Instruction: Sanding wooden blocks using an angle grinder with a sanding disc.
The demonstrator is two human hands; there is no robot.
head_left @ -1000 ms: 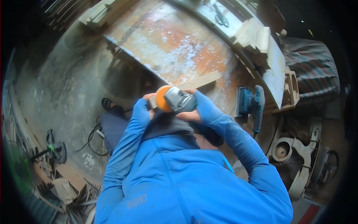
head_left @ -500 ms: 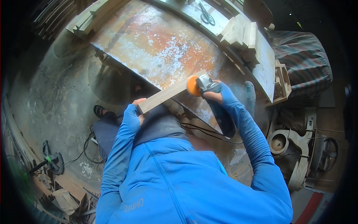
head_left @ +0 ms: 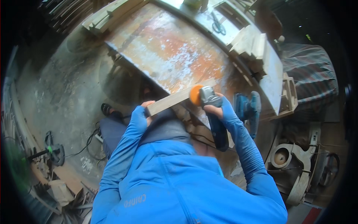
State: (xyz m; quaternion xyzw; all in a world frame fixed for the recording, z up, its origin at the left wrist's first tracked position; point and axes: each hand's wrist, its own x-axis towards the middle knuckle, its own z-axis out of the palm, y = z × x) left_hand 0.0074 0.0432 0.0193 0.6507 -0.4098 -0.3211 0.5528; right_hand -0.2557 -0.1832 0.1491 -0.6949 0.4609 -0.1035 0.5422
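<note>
The left hand [head_left: 142, 115] grasps the left, near end of the wooden bar [head_left: 169, 101]. Its fingers are bent around this end, some on the far side and the thumb on the near side, apart by about the thickness of the bar. The right hand [head_left: 222, 108] grasps the grinder [head_left: 217, 128] by the grey head; its fingers are curled around the metal, and the dark body hangs toward the near side. The orange disc [head_left: 194, 95] is placed over the right part of the bar; whether it presses on the wood, one cannot tell. The bar slants from the left near side to the right far side, with its far end above the desk [head_left: 164, 44]. To the right of the grinder is a blue sander [head_left: 254, 115], untouched by the hands.
</note>
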